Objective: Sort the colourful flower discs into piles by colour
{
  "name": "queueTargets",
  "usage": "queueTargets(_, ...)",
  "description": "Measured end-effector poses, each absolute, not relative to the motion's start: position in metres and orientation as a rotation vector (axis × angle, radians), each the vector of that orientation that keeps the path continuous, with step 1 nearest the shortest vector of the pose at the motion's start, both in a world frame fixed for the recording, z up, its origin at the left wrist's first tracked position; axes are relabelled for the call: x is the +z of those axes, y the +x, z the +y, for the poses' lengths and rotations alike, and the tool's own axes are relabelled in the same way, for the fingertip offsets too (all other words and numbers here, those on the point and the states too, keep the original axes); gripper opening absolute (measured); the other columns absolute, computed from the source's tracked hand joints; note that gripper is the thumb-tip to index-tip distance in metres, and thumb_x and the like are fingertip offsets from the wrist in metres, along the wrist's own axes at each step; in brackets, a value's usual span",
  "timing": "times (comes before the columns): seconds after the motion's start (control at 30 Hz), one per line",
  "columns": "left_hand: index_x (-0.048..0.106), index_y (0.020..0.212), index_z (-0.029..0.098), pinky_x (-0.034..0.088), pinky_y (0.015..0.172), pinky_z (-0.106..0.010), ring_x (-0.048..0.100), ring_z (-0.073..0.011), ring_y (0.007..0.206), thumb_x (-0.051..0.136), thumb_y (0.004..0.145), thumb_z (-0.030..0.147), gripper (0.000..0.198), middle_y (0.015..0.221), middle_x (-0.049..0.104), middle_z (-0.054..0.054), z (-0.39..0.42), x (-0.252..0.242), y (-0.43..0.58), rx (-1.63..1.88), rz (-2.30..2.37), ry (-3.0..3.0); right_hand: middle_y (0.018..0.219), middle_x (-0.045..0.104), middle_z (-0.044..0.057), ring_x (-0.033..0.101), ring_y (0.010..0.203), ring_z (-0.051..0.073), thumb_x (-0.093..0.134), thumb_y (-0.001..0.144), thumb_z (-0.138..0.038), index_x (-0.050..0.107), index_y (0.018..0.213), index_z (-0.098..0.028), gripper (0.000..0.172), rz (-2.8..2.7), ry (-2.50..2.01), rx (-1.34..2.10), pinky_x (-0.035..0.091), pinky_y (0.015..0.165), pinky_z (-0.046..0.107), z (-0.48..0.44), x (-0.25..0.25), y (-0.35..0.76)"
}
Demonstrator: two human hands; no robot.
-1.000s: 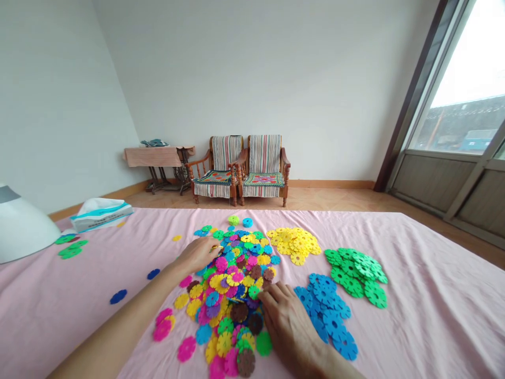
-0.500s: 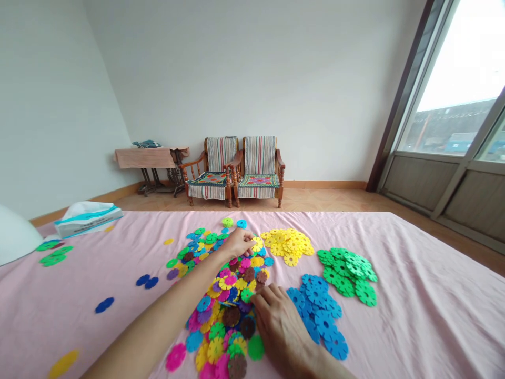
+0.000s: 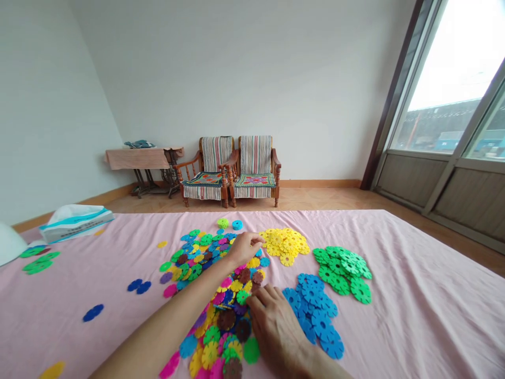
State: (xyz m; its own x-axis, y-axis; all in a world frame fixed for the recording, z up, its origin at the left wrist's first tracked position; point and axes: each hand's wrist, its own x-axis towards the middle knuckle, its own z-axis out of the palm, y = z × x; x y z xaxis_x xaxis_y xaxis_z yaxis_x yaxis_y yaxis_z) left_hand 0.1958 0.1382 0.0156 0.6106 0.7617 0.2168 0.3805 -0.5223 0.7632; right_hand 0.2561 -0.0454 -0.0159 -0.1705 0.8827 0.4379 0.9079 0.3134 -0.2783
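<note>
Beside the left edge of the yellow disc pile (image 3: pixel 288 243) is my left hand (image 3: pixel 245 248), its thumb and fingers slightly apart with no disc visible between them. My right hand (image 3: pixel 272 321) rests at the right side of the mixed heap of colored notched discs (image 3: pixel 226 319). Its fingers are bent and pressed together, the tips beside a green disc (image 3: pixel 242 297); what they grip, if anything, is hidden. Right of this hand is a blue disc pile (image 3: pixel 315 302), with a green disc pile (image 3: pixel 343 268) farther right.
A pink cloth (image 3: pixel 414 295) covers the table. Loose dark blue discs (image 3: pixel 93 312) and green discs (image 3: pixel 41 263) lie at left, near a tissue pack (image 3: pixel 77 223). A lime disc (image 3: pixel 223 223) and blue discs (image 3: pixel 237 225) sit behind the heap. Two chairs (image 3: pixel 255 158) stand beyond.
The yellow disc formerly pinched by my left hand is no longer seen between its fingers, which have parted slightly near the yellow pile. The view has shifted a little right; my right hand stays by the heap.
</note>
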Motion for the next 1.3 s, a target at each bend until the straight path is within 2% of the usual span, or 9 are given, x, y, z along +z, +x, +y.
queueTargets(0.07,0.073,0.081,0.019,0.048,0.081,-0.029,0.065,-0.0192,0.085,0.057,0.076,0.016,0.017,0.086,0.073,-0.004,0.124,0.018,0.182,0.66,0.803,2.286,0.095,0.062,0.004,0.051,0.081,0.018,0.058,0.08,-0.005,0.059,0.087,-0.02,0.016,-2.054,-1.569,-0.051,0.04,0.072,0.031,-0.045,-0.016,0.256)
queueTargets(0.23,0.072,0.095,0.021,0.041,0.092,-0.033,0.06,-0.0202,0.098,0.056,0.083,0.022,0.019,0.101,0.071,-0.004,0.097,0.02,0.156,0.462,0.552,2.71,0.097,0.063,0.006,0.052,0.083,0.019,0.056,0.085,-0.01,0.06,0.09,-0.019,0.011,-2.014,-1.576,-0.057,0.041,0.075,0.032,-0.045,-0.015,0.258)
queueTargets(0.37,0.069,0.1,0.025,0.038,0.096,-0.034,0.056,-0.0203,0.107,0.056,0.086,0.023,0.019,0.111,0.066,-0.003,0.089,0.022,0.132,0.445,0.532,2.759,0.103,0.063,0.008,0.053,0.087,0.02,0.05,0.088,-0.009,0.061,0.1,-0.018,0.018,-1.999,-1.594,-0.068,0.042,0.077,0.034,-0.047,-0.012,0.263)
queueTargets(0.53,0.068,0.099,0.024,0.041,0.092,-0.032,0.057,-0.0187,0.101,0.056,0.087,0.021,0.018,0.103,0.065,-0.003,0.082,0.027,0.096,0.436,0.54,2.751,0.108,0.063,0.008,0.054,0.091,0.021,0.049,0.089,-0.009,0.059,0.11,-0.019,0.025,-2.019,-1.617,-0.036,0.043,0.078,0.034,-0.049,-0.008,0.264)
queueTargets(0.8,0.069,0.082,0.021,0.042,0.086,-0.028,0.06,-0.016,0.091,0.052,0.09,0.025,0.019,0.092,0.068,-0.002,0.099,0.032,0.06,0.476,0.624,2.73,0.099,0.063,0.007,0.054,0.089,0.021,0.052,0.088,-0.01,0.062,0.098,-0.017,0.015,-2.05,-1.624,0.004,0.044,0.079,0.035,-0.049,-0.007,0.259)
queueTargets(0.93,0.069,0.083,0.02,0.044,0.083,-0.029,0.06,-0.0172,0.088,0.054,0.086,0.022,0.016,0.088,0.066,-0.003,0.119,0.033,0.063,0.636,0.836,2.691,0.099,0.063,0.008,0.054,0.088,0.021,0.051,0.089,-0.011,0.062,0.098,-0.017,0.015,-2.047,-1.621,-0.004,0.044,0.078,0.035,-0.049,-0.007,0.26)
queueTargets(1.13,0.07,0.092,0.02,0.044,0.088,-0.034,0.058,-0.0234,0.097,0.065,0.075,0.023,0.018,0.099,0.064,-0.008,0.139,0.021,0.075,0.622,1.025,2.772,0.108,0.062,0.01,0.055,0.092,0.022,0.049,0.089,-0.01,0.062,0.103,-0.016,0.02,-2.059,-1.638,-0.04,0.046,0.08,0.036,-0.05,-0.008,0.261)
queueTargets(1.3,0.069,0.084,0.019,0.043,0.083,-0.034,0.059,-0.0232,0.089,0.057,0.081,0.024,0.014,0.088,0.066,-0.007,0.14,0.016,0.074,0.66,1.103,2.806,0.113,0.061,0.011,0.055,0.092,0.022,0.048,0.089,-0.011,0.062,0.103,-0.016,0.02,-2.065,-1.631,-0.075,0.047,0.078,0.036,-0.049,-0.009,0.261)
